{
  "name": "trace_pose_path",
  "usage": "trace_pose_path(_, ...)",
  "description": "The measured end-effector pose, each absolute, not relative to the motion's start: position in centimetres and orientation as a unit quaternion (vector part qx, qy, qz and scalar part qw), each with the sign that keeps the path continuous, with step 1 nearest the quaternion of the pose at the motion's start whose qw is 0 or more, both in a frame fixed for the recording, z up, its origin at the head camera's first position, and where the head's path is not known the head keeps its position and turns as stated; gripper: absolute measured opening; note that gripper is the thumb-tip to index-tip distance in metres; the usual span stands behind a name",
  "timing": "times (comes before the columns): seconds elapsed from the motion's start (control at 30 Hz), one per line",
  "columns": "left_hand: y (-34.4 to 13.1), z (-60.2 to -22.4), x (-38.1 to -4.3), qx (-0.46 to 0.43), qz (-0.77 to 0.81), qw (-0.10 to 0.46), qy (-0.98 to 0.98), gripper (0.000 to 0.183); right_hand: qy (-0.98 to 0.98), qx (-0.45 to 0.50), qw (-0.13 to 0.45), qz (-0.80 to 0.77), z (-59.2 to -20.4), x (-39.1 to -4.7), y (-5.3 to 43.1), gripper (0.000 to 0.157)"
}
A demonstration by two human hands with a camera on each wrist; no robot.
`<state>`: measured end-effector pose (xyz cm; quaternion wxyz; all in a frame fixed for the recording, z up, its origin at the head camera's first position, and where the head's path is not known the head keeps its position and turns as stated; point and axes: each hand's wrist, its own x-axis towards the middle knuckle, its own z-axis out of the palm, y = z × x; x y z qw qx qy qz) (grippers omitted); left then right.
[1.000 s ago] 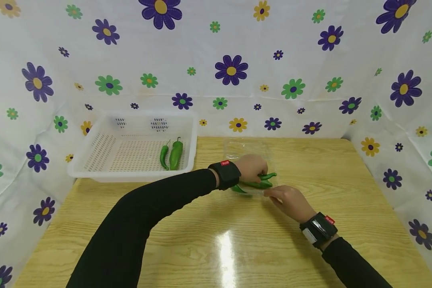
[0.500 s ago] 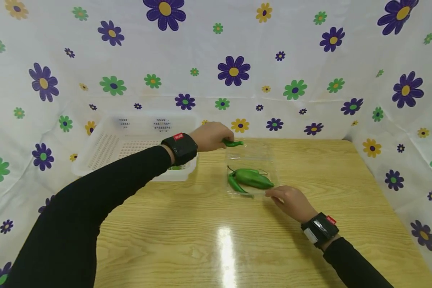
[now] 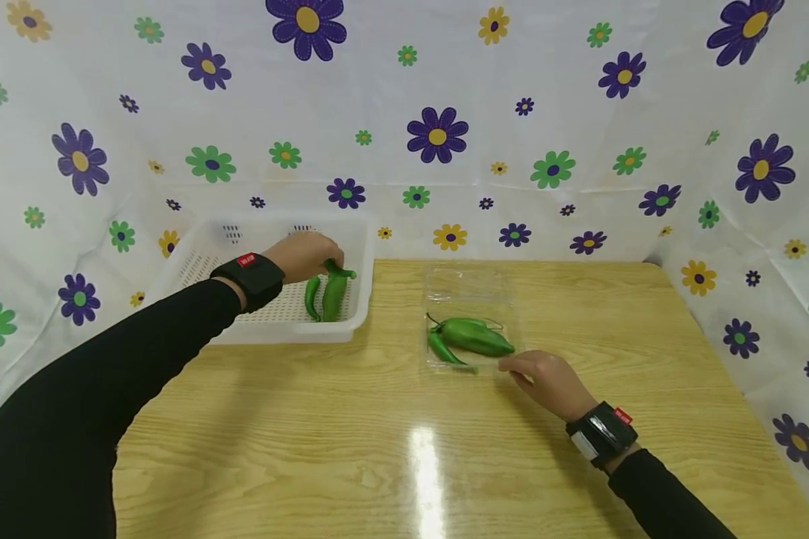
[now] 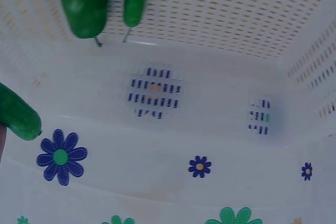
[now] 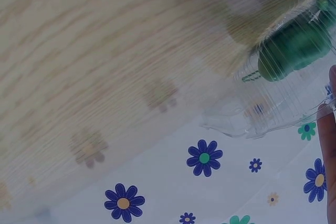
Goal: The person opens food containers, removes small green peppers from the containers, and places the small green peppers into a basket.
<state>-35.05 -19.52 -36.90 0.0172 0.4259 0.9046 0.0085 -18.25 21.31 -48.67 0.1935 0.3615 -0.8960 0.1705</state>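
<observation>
My left hand (image 3: 306, 256) is above the right part of a white perforated plastic basket (image 3: 360, 303), holding a small green pepper (image 3: 344, 272) whose end also shows in the left wrist view. Below it in the basket lie a large green pepper (image 3: 333, 299) and a slim green chili (image 3: 311, 301). My right hand (image 3: 553, 383) pinches the near right corner of a clear plastic container (image 3: 468, 283). Inside the container are a plump green pepper (image 3: 475, 335) and a thinner chili (image 3: 447, 352). The right wrist view shows the container's ridged wall (image 5: 236, 121) beside my fingertips.
Both containers stand near the back of a wooden table (image 3: 323, 434), with bare wood between them. A white flowered cloth (image 3: 377, 82) hangs behind and along both sides.
My left hand has taken the small pepper out of the clear container and carried it left, over the basket. The right hand has stayed at the container's corner.
</observation>
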Motion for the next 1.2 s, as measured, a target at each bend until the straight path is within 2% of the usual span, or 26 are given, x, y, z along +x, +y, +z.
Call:
trace_pose_path(0.23,-22.4,-39.0,-36.3,0.453,-0.051,0.025,0.89,0.018,-0.893,0.363,0.201,0.173,-48.9,-18.2,21.4,0.028)
trace_pose_path(0.5,-23.4,-40.7,-36.9,0.463,-0.117,0.085,0.875,0.02,-0.891,0.362,0.206,0.181,-49.1,-18.3,21.5,0.027)
trace_pose_path(0.83,-23.3,-43.7,-37.6,0.507,-0.117,0.061,0.852,0.022,-0.886,0.365,0.226,0.177,-49.3,-18.2,21.5,0.032)
trace_pose_path(1.2,-22.2,-43.4,-37.0,0.496,-0.123,0.073,0.856,0.022,-0.883,0.369,0.231,0.174,-49.5,-18.4,21.8,0.03)
